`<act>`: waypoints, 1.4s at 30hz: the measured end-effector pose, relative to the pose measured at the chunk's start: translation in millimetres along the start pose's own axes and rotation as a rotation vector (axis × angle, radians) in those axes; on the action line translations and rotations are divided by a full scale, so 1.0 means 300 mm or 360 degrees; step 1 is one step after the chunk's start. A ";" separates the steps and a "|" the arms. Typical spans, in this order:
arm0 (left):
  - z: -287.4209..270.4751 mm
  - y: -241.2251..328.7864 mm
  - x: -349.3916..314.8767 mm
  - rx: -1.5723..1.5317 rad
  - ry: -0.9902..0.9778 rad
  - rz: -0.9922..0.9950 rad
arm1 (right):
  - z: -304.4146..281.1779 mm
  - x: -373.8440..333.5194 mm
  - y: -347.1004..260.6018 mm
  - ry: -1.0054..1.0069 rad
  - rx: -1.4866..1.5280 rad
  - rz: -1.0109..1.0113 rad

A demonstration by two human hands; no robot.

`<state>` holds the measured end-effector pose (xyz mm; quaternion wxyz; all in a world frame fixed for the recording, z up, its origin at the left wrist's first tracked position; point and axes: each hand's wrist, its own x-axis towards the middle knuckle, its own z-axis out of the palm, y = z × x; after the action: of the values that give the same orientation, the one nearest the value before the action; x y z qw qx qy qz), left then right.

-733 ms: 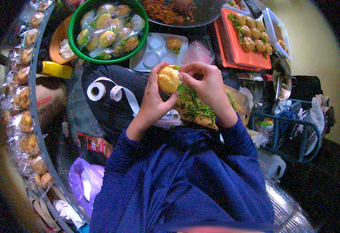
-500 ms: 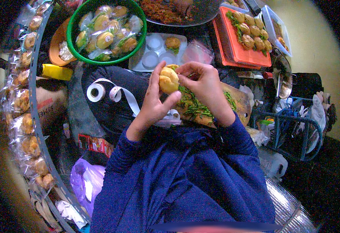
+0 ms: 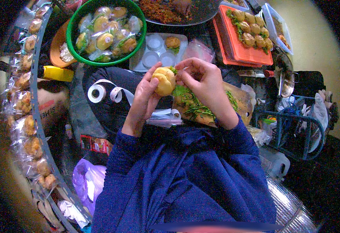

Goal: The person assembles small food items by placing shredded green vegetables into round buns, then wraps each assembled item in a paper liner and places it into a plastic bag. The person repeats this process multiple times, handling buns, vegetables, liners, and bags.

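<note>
My left hand (image 3: 140,97) is closed round a small golden bun (image 3: 164,82), its thumb pressed on the near face. Frilly green lettuce (image 3: 173,70) pokes out at the bun's upper right edge. There my right hand (image 3: 205,83) pinches at the leaf with thumb and forefinger; the fingertips partly hide it. Below the hands, a wooden cutting board (image 3: 240,101) carries cut green chillies (image 3: 201,104) and bits of leaf. Behind the bun stands a white tray (image 3: 137,60) with round cups and one filled bun (image 3: 172,42).
At the far left, a green basket (image 3: 72,46) holds several wrapped buns. A pan of reddish filling (image 3: 158,11) sits at the back. More buns stand on an orange lid (image 3: 238,54) at right. A sticker roll (image 3: 96,93) lies left of my hands; bagged buns (image 3: 30,126) line the left side.
My left hand has turned the bun and brought its thumb up onto it. More lettuce shows at the bun's edge, while my right hand stays close beside it.
</note>
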<state>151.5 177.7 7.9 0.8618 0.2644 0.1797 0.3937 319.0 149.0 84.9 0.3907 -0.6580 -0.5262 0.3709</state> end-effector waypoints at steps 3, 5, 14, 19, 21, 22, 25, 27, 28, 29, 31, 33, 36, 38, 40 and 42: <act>-0.008 0.000 -0.004 -0.0122 0.0028 -0.0090 | -0.002 -0.031 -0.023 0.0032 -0.0022 -0.0157; -0.005 -0.006 -0.005 -0.0113 0.0072 -0.0131 | 0.008 -0.036 -0.025 0.0081 -0.0157 -0.0171; -0.020 -0.004 0.008 -0.0038 0.0214 -0.0222 | -0.039 -0.038 0.026 0.0098 0.0454 -0.0005; -0.040 0.011 0.027 0.0081 0.0311 -0.0281 | -0.085 -0.061 0.078 0.0246 0.0597 -0.0006; -0.068 0.045 0.046 0.0124 0.0384 -0.0370 | -0.126 -0.064 0.117 0.0369 0.0655 -0.0048; -0.086 0.064 0.060 0.0160 0.0446 -0.0416 | -0.153 -0.066 0.139 0.0425 0.0641 -0.0037; -0.143 0.080 0.118 0.0518 0.0676 -0.0464 | -0.246 -0.096 0.206 0.0574 0.0771 0.0129; -0.185 0.078 0.191 0.0688 0.0704 -0.0516 | -0.300 -0.131 0.246 0.0695 0.0836 0.0252; -0.203 0.066 0.235 0.0729 0.0673 -0.0502 | -0.322 -0.143 0.267 0.0764 0.0802 0.0224; -0.219 0.054 0.276 0.0768 0.0658 -0.0494 | -0.343 -0.157 0.289 0.0826 0.0802 0.0253; -0.244 0.034 0.349 0.0890 0.0627 -0.0506 | -0.380 -0.191 0.327 0.0920 0.0875 0.0298; -0.259 -0.002 0.415 0.1002 0.0495 -0.0568 | -0.415 -0.207 0.367 0.1040 0.0934 0.0368; -0.277 -0.067 0.484 0.1140 0.0391 -0.0606 | -0.455 -0.235 0.413 0.1124 0.0950 0.0323; -0.289 -0.114 0.510 0.1229 0.0413 -0.0647 | -0.468 -0.249 0.433 0.1163 0.0936 0.0328; -0.308 -0.137 0.527 0.1372 0.0376 -0.0668 | -0.479 -0.259 0.444 0.1195 0.0949 0.0379; -0.328 -0.152 0.541 0.1491 0.0337 -0.0642 | -0.482 -0.264 0.449 0.1209 0.0964 0.0383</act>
<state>228.7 309.1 -114.1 0.6869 0.5405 0.4703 0.1217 489.8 34.4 29.7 0.6826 -0.6597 -0.1359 0.2836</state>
